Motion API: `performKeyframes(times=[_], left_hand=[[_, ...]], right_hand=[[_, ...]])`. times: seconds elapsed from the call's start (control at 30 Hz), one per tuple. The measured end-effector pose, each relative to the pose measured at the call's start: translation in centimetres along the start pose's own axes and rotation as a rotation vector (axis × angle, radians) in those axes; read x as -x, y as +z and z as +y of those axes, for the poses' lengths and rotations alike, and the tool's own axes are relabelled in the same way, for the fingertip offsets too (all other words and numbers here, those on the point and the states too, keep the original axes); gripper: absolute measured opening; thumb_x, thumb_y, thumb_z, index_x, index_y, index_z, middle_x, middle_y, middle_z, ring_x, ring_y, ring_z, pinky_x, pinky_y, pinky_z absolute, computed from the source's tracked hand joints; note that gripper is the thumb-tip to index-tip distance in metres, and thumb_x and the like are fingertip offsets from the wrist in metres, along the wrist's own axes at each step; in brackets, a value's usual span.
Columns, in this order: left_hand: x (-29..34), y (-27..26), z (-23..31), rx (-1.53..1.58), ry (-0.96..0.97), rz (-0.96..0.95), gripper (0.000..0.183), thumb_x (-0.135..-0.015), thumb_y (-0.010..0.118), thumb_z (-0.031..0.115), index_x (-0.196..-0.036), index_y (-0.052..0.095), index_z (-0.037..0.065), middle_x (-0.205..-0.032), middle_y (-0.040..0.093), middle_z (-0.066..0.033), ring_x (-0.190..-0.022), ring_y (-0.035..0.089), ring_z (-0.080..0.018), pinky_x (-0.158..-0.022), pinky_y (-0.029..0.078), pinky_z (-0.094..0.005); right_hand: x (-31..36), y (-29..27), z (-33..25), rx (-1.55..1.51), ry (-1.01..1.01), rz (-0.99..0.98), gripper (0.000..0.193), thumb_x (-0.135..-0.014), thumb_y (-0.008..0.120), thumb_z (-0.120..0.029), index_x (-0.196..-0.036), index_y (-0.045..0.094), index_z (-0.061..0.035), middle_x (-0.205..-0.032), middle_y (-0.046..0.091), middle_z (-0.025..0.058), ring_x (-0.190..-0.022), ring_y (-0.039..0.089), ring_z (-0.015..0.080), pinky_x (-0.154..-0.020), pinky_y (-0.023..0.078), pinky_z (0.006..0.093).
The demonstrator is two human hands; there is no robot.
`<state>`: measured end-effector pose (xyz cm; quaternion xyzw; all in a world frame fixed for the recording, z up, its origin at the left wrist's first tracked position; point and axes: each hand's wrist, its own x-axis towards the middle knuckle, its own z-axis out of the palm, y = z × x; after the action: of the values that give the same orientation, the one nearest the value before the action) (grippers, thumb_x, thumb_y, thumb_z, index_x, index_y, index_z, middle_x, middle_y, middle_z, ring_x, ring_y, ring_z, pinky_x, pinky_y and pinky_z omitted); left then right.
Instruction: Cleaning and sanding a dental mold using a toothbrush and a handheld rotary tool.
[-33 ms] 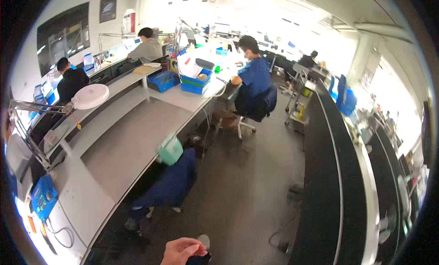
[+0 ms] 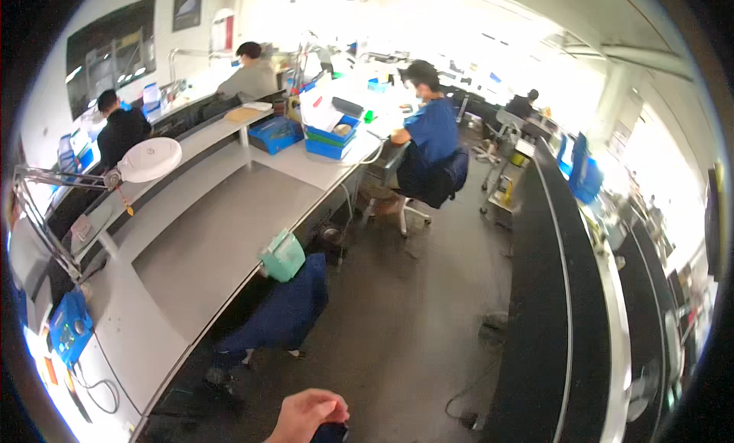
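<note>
Grey flooring and long rows of workbenches fill a bright workshop seen from above. Nearest, at the lower edge, one hand [image 2: 308,414] is seen with its fingers curled over a small dark object [image 2: 330,432], which is pressed against the fingertips and mostly cut off by the frame; which hand it is cannot be told, and no second hand is seen. Just beyond it, a dark blue chair [image 2: 284,313] is pushed against the grey tabletop [image 2: 206,236], and a pale green box [image 2: 283,255] is perched at that tabletop's edge above the chair. To the left, a blue device [image 2: 70,326] with cables is set near the tabletop's close end, and a round white magnifier lamp [image 2: 150,159] is held over the raised shelf on a jointed arm. Farther along, blue bins [image 2: 330,140] are stacked beside a flat blue tray [image 2: 275,134]. Next to them a person in a blue shirt [image 2: 428,129] is seated on an office chair, bent over the tabletop. Two more people [image 2: 122,129] are seated at the far left bench, facing screens. A long black counter [image 2: 547,290] is stretched down the right side.
</note>
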<state>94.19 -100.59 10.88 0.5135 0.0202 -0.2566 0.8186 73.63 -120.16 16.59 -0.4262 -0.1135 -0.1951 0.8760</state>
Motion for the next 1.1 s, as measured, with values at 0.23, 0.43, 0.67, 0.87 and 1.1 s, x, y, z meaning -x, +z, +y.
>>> performKeyframes(times=[0.23, 0.43, 0.67, 0.87, 1.1], left_hand=[[-18.4, 11.2, 8.7, -0.008, 0.050, -0.156, 0.012, -0.094, 0.053, 0.001, -0.104, 0.059, -0.003, -0.092, 0.066, -0.0126, -0.086, 0.066, -0.0207, -0.082, 0.055, -0.0350], [-33.9, 17.2, 11.1, -0.055, 0.216, -0.095, 0.010, -0.093, 0.052, 0.001, -0.100, 0.059, -0.001, -0.087, 0.066, -0.0135, -0.079, 0.065, -0.0211, -0.076, 0.054, -0.0353], [-50.0, 21.3, 12.9, 0.036, 0.263, 0.248, 0.011, -0.091, 0.052, 0.001, -0.098, 0.059, 0.000, -0.086, 0.065, -0.0125, -0.078, 0.064, -0.0208, -0.074, 0.054, -0.0347], [-61.0, 23.1, 15.2, 0.049, 0.279, 0.315, 0.010, -0.090, 0.053, 0.001, -0.099, 0.059, 0.000, -0.087, 0.065, -0.0121, -0.078, 0.064, -0.0205, -0.076, 0.054, -0.0358], [-75.7, 21.9, 18.2, 0.123, 0.240, 0.316, 0.011, -0.092, 0.054, 0.002, -0.101, 0.060, 0.000, -0.088, 0.066, -0.0109, -0.081, 0.065, -0.0177, -0.077, 0.054, -0.0323]], right_hand=[[-25.2, -0.8, -1.7, 0.194, -0.211, -0.037, 0.050, -0.097, 0.053, -0.038, -0.123, 0.054, 0.0048, -0.091, 0.058, 0.0168, -0.073, 0.055, 0.0254, -0.068, 0.052, 0.0376], [-43.7, -7.5, -0.6, -0.187, -0.205, -0.360, 0.053, -0.100, 0.043, -0.046, -0.113, 0.062, 0.0014, -0.100, 0.061, 0.0232, -0.083, 0.060, 0.0327, -0.067, 0.053, 0.0389], [-62.8, -15.4, -1.5, -0.273, 0.038, -0.204, 0.025, -0.092, 0.064, -0.020, -0.088, 0.070, 0.0044, -0.090, 0.065, 0.0191, -0.071, 0.058, 0.0227, -0.058, 0.047, 0.0283], [-75.7, -20.3, -0.5, -0.279, -0.032, -0.292, 0.011, -0.083, 0.072, -0.007, -0.079, 0.068, 0.0034, -0.084, 0.064, 0.0157, -0.066, 0.056, 0.0200, -0.054, 0.046, 0.0273], [-90.9, -24.6, 5.5, -0.147, -0.049, -0.408, 0.011, -0.084, 0.070, -0.006, -0.080, 0.067, 0.0034, -0.085, 0.064, 0.0174, -0.064, 0.057, 0.0198, -0.055, 0.051, 0.0290]])
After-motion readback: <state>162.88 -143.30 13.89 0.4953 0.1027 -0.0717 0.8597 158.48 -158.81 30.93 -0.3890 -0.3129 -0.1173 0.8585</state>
